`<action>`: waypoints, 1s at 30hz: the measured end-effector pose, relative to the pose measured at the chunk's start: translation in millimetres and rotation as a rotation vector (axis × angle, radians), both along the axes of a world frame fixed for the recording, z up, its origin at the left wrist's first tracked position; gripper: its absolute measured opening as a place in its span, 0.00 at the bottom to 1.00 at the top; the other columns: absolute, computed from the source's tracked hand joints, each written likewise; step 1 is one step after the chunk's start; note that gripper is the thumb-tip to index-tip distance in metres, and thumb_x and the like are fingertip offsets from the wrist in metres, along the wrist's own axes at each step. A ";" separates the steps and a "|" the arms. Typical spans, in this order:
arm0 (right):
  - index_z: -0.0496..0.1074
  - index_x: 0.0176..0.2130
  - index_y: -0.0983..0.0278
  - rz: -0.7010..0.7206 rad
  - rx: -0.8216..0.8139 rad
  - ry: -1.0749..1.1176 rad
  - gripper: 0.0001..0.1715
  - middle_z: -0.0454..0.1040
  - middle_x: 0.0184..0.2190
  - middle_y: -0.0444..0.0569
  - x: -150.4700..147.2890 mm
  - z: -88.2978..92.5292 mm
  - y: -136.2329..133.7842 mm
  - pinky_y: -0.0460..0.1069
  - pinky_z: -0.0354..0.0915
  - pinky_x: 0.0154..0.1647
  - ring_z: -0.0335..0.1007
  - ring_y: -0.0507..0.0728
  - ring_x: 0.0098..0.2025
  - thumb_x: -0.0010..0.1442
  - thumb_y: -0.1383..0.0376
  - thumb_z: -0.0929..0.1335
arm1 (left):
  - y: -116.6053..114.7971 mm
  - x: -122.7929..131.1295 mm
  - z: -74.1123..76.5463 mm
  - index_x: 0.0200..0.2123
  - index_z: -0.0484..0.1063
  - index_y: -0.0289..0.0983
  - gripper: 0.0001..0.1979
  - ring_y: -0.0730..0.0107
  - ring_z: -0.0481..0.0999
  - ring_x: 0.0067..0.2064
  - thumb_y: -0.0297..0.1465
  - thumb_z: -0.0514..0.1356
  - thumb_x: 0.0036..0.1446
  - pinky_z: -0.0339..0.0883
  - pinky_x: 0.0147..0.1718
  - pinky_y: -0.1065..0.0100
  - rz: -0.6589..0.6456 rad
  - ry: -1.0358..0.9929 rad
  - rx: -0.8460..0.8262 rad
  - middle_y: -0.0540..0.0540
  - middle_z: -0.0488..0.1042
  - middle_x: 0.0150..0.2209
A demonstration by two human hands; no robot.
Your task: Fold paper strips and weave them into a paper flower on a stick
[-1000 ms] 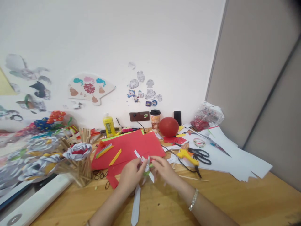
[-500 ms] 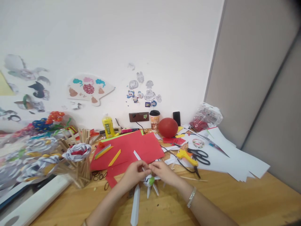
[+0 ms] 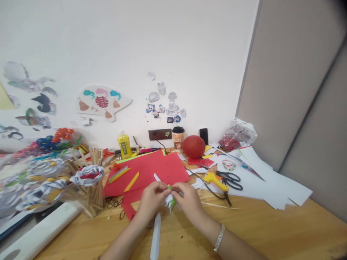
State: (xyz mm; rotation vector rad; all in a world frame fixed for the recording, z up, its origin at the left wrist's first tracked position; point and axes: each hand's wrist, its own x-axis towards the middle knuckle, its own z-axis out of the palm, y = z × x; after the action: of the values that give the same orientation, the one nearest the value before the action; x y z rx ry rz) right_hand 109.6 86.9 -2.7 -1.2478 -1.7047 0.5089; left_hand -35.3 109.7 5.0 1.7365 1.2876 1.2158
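Observation:
Between my two hands, near the front middle of the table, is a small white and green folded-paper piece [image 3: 169, 201]. My left hand [image 3: 152, 199] pinches it from the left, thumb and fingers closed on its upper edge. On the other side my right hand [image 3: 187, 199] grips it the same way, a sparkling bracelet on that wrist. The fingers hide part of the piece. A long white paper strip [image 3: 155, 238] lies on the wood below my left hand. Just beyond the hands are red paper sheets [image 3: 162, 166].
To the right lie a yellow glue gun [image 3: 216, 180], black-handled scissors [image 3: 230, 180] and white paper sheets [image 3: 279, 184]. A red balloon [image 3: 193, 147], a lidded cup [image 3: 178, 139] and a yellow bottle [image 3: 124, 145] stand at the back. Paper flowers [image 3: 88, 175] and wooden sticks crowd the left.
The paper piece has been turned and tilted up between my hands, so its white points no longer hang toward the table. Both hands stay closed on it.

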 end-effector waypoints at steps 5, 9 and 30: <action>0.72 0.34 0.61 -0.025 0.082 0.014 0.07 0.74 0.32 0.48 -1.6 1.7 -4.3 0.49 0.59 0.37 0.66 0.57 0.37 0.53 0.67 0.65 | -5.3 -0.2 4.2 0.21 0.65 0.36 0.07 0.67 0.71 0.30 0.33 0.60 0.42 0.63 0.32 0.68 0.015 0.065 0.108 0.48 0.72 0.25; 0.70 0.32 0.62 0.027 0.080 0.069 0.05 0.72 0.31 0.47 2.5 6.7 -2.6 0.49 0.58 0.38 0.65 0.56 0.37 0.50 0.69 0.66 | -9.1 -1.2 11.0 0.20 0.64 0.36 0.09 0.69 0.69 0.29 0.34 0.60 0.43 0.62 0.31 0.69 0.005 0.107 0.123 0.50 0.69 0.23; 0.64 0.24 0.65 0.382 -0.298 0.326 0.13 0.63 0.22 0.40 16.7 -8.6 17.7 0.44 0.57 0.26 0.60 0.49 0.25 0.46 0.59 0.69 | 9.3 -6.8 -14.8 0.23 0.66 0.32 0.14 0.76 0.64 0.23 0.39 0.61 0.43 0.56 0.24 0.73 -0.391 -0.081 -0.260 0.51 0.67 0.20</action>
State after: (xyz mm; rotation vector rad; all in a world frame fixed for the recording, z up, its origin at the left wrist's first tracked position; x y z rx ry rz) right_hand 126.3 104.7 -11.3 -0.9693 -1.6251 1.1651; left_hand -42.0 119.0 -9.9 1.6327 0.9518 0.8451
